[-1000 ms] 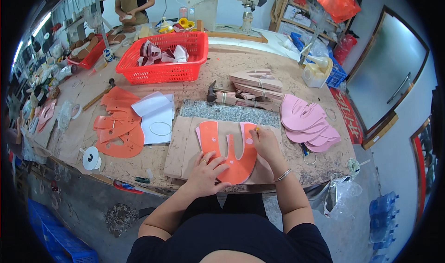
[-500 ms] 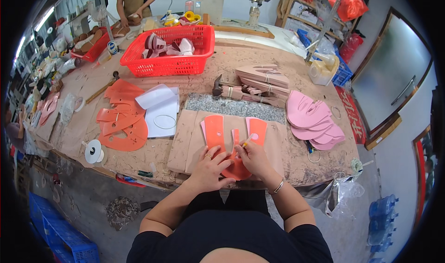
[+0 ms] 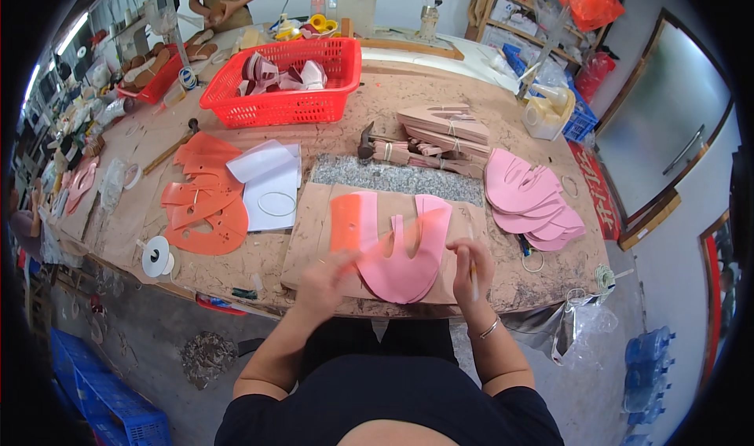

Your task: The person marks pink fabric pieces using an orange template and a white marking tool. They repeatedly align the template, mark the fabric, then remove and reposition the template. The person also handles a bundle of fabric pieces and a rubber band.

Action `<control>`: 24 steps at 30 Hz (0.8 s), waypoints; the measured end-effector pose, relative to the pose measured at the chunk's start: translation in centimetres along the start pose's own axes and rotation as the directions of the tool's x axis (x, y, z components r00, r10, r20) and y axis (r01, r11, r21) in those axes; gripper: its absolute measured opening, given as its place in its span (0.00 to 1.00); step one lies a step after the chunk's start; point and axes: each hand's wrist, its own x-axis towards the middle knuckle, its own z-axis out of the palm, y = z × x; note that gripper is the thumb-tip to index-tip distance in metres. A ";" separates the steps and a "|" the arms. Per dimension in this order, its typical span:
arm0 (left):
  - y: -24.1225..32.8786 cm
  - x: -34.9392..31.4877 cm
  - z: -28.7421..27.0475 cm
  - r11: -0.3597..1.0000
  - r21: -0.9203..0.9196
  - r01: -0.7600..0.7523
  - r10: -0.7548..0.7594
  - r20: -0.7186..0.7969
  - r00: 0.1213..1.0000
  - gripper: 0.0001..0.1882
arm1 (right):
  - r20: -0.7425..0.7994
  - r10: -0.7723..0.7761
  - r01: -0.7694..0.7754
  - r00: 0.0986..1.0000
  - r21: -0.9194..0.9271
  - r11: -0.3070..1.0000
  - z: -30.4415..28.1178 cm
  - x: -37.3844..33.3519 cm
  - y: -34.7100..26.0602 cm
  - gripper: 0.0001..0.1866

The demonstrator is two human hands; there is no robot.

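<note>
Lifted since earlier, the orange template (image 3: 345, 222) overhangs the left of the pink piece (image 3: 397, 279), pinched by blurred fingers of the left hand (image 3: 318, 286); right of that piece, the upright right hand (image 3: 481, 273) curls around a pen (image 3: 474, 284).

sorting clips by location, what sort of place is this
Probably a small workshop, perhaps for shoemaking: flat pink cut pieces lie on a scuffed worktable, a hammer lies beyond them, and what looks like an industrial sewing machine stands at the back.
</note>
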 end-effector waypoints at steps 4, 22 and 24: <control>-2.2 1.3 -2.4 0.852 -0.511 0.111 -0.311 -0.324 0.894 0.19 | 0.373 -0.285 0.363 0.883 -0.156 0.919 0.4 -2.3 -1.1 0.08; 1.6 0.1 1.5 0.943 0.214 -0.255 0.284 -0.114 0.952 0.24 | -0.318 -0.305 0.022 0.897 -0.659 0.751 -9.2 12.1 2.7 0.04; 2.5 -1.0 3.6 0.938 0.240 -0.250 0.241 0.069 0.968 0.25 | -0.389 -0.440 -0.041 0.809 -0.785 0.618 -14.2 15.7 4.1 0.03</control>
